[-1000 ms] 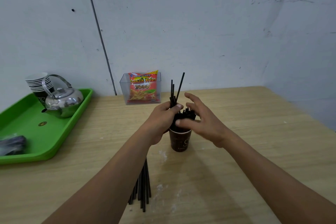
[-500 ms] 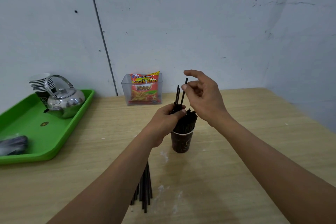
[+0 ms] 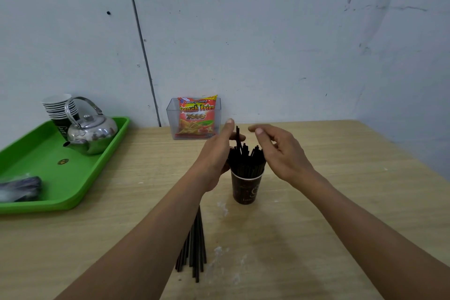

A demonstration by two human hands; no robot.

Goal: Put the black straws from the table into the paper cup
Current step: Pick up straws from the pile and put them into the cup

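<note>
left hand (image 3: 215, 156) gripping the straws (image 3: 246, 161) standing in one cup (image 3: 246, 189), right hand (image 3: 280, 151) loose, empty, beside them, one pile (image 3: 194, 251) more on table (image 3: 353, 202)

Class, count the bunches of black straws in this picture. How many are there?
2. The first bunch stands in the brown paper cup; the second bunch lies flat on the table nearer the camera, partly under the left forearm, so some straws may be hidden.

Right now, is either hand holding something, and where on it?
The left hand pinches one tall black straw near its top, above the paper cup. The right hand holds nothing.
</note>
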